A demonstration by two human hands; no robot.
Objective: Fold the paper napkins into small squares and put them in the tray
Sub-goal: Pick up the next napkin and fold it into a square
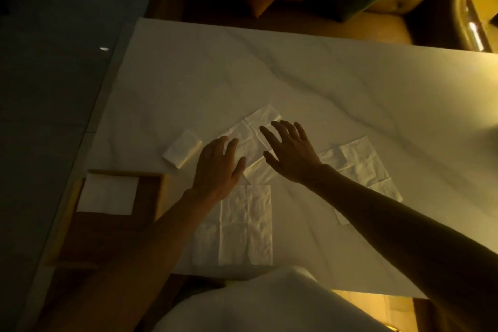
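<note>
We have our left hand [218,170] and right hand [292,155] spread flat, holding nothing, over the napkin [265,116], probably to smooth it for folding. The tray [107,237] sits just left of our left wrist.

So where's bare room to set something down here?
The far half of the table, beyond the spread napkin under the left hand and right hand, is bare. So is the tray below its folded napkin. Crowded: the near middle, with two more open napkins.
</note>
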